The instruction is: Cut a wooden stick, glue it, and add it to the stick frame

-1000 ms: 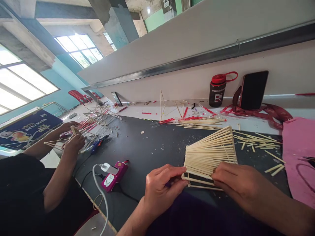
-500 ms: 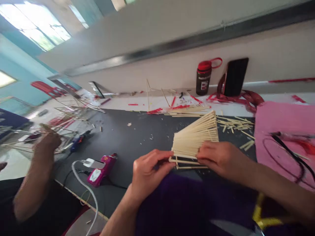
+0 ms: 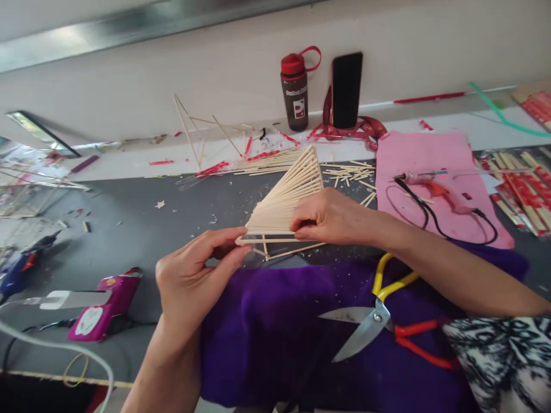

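A fan-shaped structure of pale wooden sticks [image 3: 282, 198] stands over the grey tabletop, its sticks laid close together. My left hand [image 3: 193, 275] pinches the left end of its near edge between thumb and fingers. On the right, my right hand [image 3: 327, 217] has its fingers closed on the near sticks, partly hiding them. Below this edge a thin open frame of sticks [image 3: 293, 250] shows. Scissors [image 3: 376, 317] with a yellow and a red handle lie, blades apart, on purple cloth [image 3: 267, 310] nearest me.
A glue gun [image 3: 447, 195] rests on pink cloth [image 3: 439, 149] at right, near packaged sticks [image 3: 525, 183]. Cut sticks [image 3: 350, 172], a bottle [image 3: 295, 94] and a phone [image 3: 346, 92] are behind. A magenta power box [image 3: 105, 304] and a blue tool [image 3: 28, 264] lie left.
The view has swung right, bringing the scissors and glue gun into sight and leaving the other person's arm out. Both hands still grip the stick structure, its near edge now lifted off the lower frame.
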The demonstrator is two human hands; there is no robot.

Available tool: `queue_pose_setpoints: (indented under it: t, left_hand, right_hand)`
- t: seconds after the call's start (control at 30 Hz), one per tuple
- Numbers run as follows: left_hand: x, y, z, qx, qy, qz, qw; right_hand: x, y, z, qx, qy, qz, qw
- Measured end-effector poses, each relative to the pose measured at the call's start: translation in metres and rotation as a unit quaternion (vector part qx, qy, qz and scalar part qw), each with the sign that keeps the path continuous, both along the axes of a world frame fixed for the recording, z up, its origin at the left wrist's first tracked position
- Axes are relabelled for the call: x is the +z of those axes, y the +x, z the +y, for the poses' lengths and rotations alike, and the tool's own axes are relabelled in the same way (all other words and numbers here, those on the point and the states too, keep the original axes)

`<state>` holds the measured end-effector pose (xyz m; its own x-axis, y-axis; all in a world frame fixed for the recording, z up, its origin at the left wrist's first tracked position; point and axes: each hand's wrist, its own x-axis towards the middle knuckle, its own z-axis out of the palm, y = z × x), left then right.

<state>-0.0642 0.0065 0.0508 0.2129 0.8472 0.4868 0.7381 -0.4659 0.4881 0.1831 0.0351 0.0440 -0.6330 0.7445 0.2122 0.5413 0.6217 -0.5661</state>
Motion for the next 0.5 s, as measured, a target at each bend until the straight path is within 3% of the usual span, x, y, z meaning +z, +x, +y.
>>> queue_pose_setpoints:
  t: [0.5]
  left_hand:
    - [0.0012, -0.0044, 0.0041, -0.016, 0.000, 0.016, 1.000]
  right_hand:
    - [0.0005, 0.0002, -0.0030, 0.002, 0.021, -0.007, 1.000]
